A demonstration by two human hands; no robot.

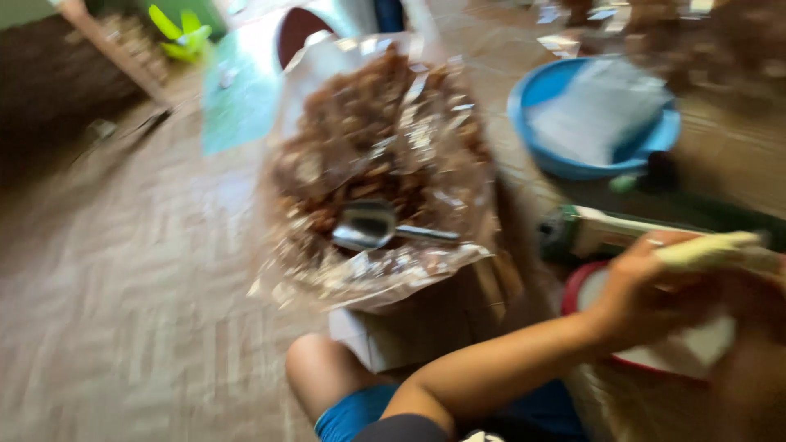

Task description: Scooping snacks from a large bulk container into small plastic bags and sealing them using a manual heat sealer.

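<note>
The view is heavily blurred. My left hand [647, 286] reaches across to the right and grips a pale yellowish packet [712, 250] above a red-rimmed bowl [577, 286]. My right hand [753, 327] is a brown blur at the right edge, just under the packet; its grip cannot be made out. Ahead of me lies a big clear plastic bag of brown snack pieces [377, 139], opened out, with a metal scoop [368, 225] resting in it.
A blue basin [573, 164] holding a stack of clear bags sits at the back right. A long green and white device [598, 229] lies between the basin and the bowl. A cardboard box [393, 336] supports the big bag. My knee [319, 372] is on the patterned floor.
</note>
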